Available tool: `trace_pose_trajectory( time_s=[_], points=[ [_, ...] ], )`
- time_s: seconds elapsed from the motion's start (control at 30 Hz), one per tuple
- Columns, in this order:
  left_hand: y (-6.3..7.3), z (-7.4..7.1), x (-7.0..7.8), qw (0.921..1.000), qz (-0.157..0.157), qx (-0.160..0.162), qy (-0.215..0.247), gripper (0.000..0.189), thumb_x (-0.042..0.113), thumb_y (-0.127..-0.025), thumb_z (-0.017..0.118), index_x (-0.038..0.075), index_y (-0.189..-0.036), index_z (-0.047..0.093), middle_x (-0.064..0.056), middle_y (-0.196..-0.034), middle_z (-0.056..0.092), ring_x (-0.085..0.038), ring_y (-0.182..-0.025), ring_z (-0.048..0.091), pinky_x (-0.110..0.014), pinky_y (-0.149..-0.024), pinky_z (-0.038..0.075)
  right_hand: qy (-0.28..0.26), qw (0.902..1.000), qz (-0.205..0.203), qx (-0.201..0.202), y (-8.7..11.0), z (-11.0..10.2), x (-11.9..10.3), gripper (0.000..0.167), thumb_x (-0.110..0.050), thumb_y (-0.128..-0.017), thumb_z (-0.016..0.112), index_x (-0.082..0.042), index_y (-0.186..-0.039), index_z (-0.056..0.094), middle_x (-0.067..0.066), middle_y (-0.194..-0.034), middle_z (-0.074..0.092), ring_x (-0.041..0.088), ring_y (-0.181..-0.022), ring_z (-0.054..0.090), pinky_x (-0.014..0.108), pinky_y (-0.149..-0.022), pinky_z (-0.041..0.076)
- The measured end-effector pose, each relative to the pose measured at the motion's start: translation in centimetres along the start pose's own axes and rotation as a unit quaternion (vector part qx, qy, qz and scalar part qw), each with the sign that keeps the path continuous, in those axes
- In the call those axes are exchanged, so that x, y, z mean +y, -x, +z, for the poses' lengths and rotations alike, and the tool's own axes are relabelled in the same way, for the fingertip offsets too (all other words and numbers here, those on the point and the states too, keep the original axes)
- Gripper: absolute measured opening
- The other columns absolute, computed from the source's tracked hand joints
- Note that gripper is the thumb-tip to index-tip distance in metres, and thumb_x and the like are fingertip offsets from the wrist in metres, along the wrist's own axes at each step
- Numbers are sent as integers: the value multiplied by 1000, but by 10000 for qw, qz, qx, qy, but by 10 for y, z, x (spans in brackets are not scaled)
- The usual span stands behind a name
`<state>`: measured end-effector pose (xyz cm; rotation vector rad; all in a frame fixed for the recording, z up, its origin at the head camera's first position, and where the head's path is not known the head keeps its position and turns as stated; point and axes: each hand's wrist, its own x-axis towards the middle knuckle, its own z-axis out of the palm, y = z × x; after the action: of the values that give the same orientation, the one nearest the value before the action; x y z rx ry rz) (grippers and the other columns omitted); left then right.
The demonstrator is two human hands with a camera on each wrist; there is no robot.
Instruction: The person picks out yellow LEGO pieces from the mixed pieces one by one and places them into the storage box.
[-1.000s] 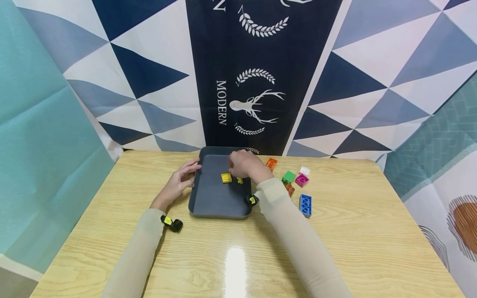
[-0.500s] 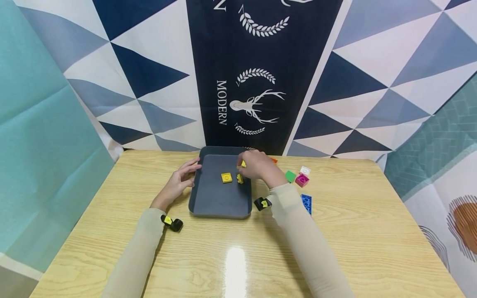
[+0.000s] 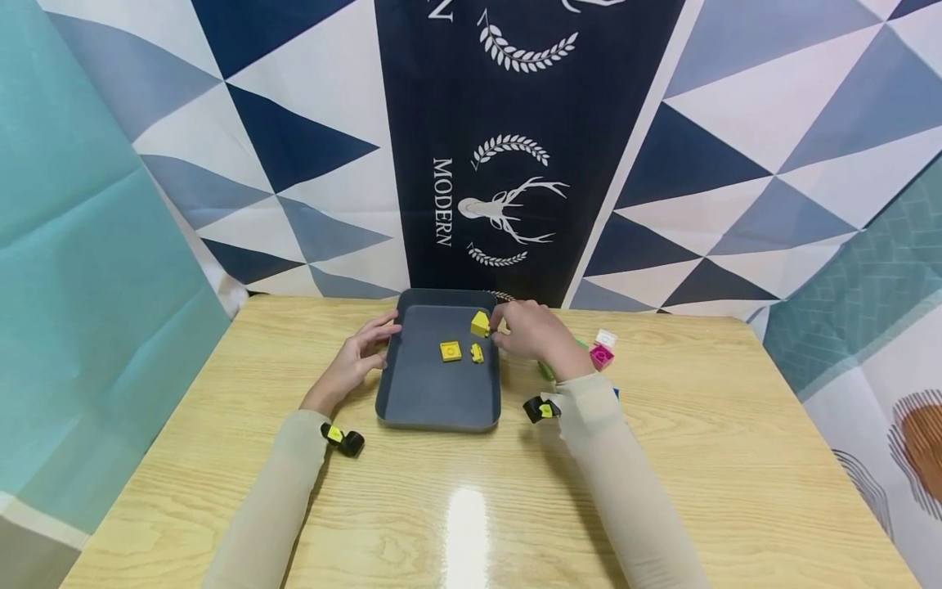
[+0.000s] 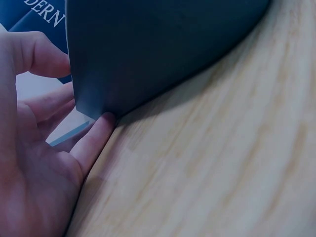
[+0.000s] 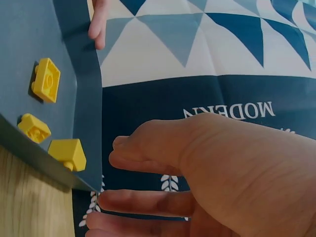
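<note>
A dark grey tray (image 3: 437,401) lies on the wooden table. Inside it are a square yellow brick (image 3: 450,352), a small yellow brick (image 3: 477,353) and a yellow brick with a slanted side (image 3: 481,324) near the far right corner. My left hand (image 3: 352,361) rests its fingertips against the tray's left side, fingers extended. At the right rim is my right hand (image 3: 531,330), holding nothing. Its thumb and fingers are apart in the right wrist view, beside the slanted brick (image 5: 67,150).
Right of the tray lie a white brick (image 3: 606,338), a magenta brick (image 3: 601,357) and a green brick (image 3: 547,370), partly covered by my right arm. Only a corner of the blue brick (image 3: 616,393) shows. A patterned cloth (image 3: 324,164) hangs behind the table.
My right hand has let go of the slanted yellow brick in the tray and moved right to the rim. The left hand has stayed in place.
</note>
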<state>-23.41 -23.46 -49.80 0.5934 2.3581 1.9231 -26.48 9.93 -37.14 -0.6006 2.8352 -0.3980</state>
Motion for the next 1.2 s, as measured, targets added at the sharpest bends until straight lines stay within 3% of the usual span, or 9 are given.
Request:
trace_pose_trajectory(
  time_s=[0.37,0.53,0.87,1.13,1.2],
  points=[
    [-1,1,0,10000,-23,12,-46,60,-16,-97,50,-18,-157,51,-27,-185,27,-58,-160,41,-12,-95,53,-32,9999,18,114,14,-6,17,33,-22,-108,70,-8,-137,77,17,-133,78,34,-119,69,52,-107,59],
    [-1,1,1,10000,-23,3,0,59,-14,-98,50,-19,-157,51,-28,-185,27,-58,-161,40,-13,-95,53,-141,9998,110,82,20,-8,26,35,-22,-107,69,-7,-139,77,18,-129,77,34,-113,66,52,-103,58],
    [-1,0,0,9999,-85,4,-56,58,-9,-101,53,-17,-157,51,-26,-186,27,-56,-162,40,-14,-97,52,-237,9994,200,173,35,-14,42,31,-18,-107,69,-5,-134,79,23,-138,77,35,-111,68,57,-107,59],
    [-1,0,0,10000,-63,-15,-33,58,-12,-99,51,-18,-157,51,-27,-185,27,-58,-161,41,-12,-94,52,86,9991,276,305,49,-21,55,36,-18,-107,70,-4,-139,76,27,-136,76,40,-121,70,60,-106,60],
    [-1,0,-1,10000,-52,-18,-39,58,-13,-99,51,-18,-157,51,-27,-185,27,-58,-160,41,-12,-95,53,140,9989,298,331,53,-24,59,37,-19,-107,70,-4,-140,75,28,-137,75,40,-114,74,60,-105,61]
  ],
)
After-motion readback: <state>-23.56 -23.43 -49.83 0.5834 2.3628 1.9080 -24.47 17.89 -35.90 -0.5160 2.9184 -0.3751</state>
